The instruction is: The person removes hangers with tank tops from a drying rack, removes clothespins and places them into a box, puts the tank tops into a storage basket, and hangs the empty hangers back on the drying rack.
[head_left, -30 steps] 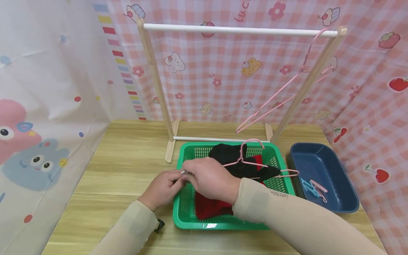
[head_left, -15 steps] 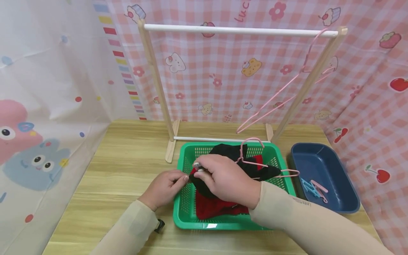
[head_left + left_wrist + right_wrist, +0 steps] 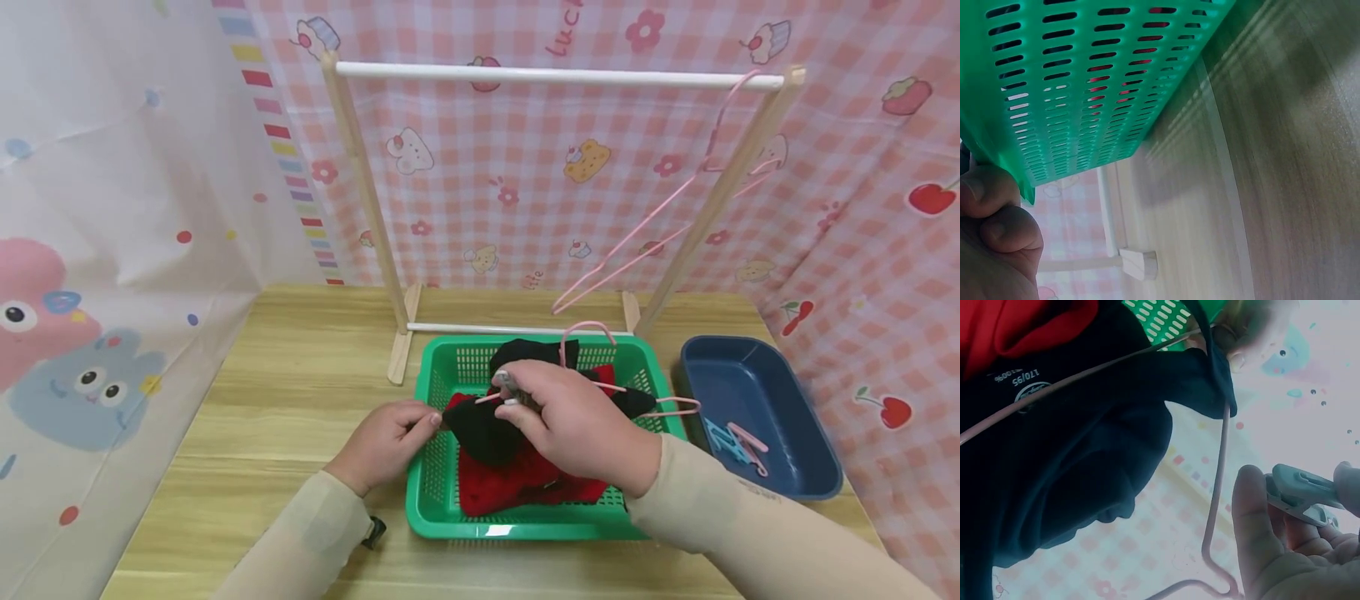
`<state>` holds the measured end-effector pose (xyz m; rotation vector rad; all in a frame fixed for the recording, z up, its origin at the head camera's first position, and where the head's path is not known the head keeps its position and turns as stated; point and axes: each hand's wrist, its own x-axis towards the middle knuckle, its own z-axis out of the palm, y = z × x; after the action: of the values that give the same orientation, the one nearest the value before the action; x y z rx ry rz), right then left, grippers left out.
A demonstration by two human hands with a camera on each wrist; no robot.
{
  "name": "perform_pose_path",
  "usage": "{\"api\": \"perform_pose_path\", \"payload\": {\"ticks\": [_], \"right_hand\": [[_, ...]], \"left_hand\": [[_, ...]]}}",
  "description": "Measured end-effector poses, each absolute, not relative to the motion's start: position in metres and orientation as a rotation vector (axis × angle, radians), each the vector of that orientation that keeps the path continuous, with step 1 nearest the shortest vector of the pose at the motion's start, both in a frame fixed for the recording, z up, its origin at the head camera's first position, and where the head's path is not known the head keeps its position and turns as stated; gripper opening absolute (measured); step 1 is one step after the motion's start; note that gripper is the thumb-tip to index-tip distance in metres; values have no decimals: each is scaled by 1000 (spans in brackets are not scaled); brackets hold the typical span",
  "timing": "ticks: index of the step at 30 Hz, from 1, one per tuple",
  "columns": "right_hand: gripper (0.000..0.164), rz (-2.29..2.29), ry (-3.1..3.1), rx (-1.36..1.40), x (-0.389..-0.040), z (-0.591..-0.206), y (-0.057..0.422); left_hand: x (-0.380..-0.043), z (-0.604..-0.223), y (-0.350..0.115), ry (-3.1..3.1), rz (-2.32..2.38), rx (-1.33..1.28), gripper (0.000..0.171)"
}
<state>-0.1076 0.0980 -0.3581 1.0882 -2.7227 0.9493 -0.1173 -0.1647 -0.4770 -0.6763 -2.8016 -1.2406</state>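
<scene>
A black and red garment (image 3: 483,433), perhaps a tank top, lies in a green basket (image 3: 517,530), with printed size lettering inside it. A pink clothes hanger (image 3: 588,326) runs through its straps; its hook rises beyond my right hand. At the basket's left rim my left hand (image 3: 392,440) pinches the hanger's end with the black strap over it; in the right wrist view, that hanger end (image 3: 1199,330) goes into the fingers. Above the garment my right hand (image 3: 573,417) holds a pale grey clothespin (image 3: 1304,494) between thumb and fingers, apart from the strap.
A wooden rack with a white top rod (image 3: 555,75) stands behind the basket. Another pink hanger (image 3: 637,229) hangs at its right end. On the right, a blue tray (image 3: 795,425) holds blue and pink clothespins (image 3: 735,446).
My right hand has drawn away from the left hand, rightward over the basket, with the clothespin in it. More of the black strap and hanger shows. The left hand has stayed in place.
</scene>
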Motion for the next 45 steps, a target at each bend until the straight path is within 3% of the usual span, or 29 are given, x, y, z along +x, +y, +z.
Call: {"api": "perform_pose_path", "payload": {"ticks": [6,15,28,45], "right_hand": [[19,955,-2750,1048,-108,-359,104],[34,934,-2789,987,-105,-358,115],[52,1018,-2801,971,-93,-359,147],[35,872,-2814,560,-80,-382,252]], "left_hand": [[-117,-478,-165,-2793,-1252,-676,27],[-118,-477,-164,-2815,-1245,-685,40],[-117,-477,-165,-2816,-1246,-670,35],[-118,-478,-164,-2829,-1268,-661,42]]}}
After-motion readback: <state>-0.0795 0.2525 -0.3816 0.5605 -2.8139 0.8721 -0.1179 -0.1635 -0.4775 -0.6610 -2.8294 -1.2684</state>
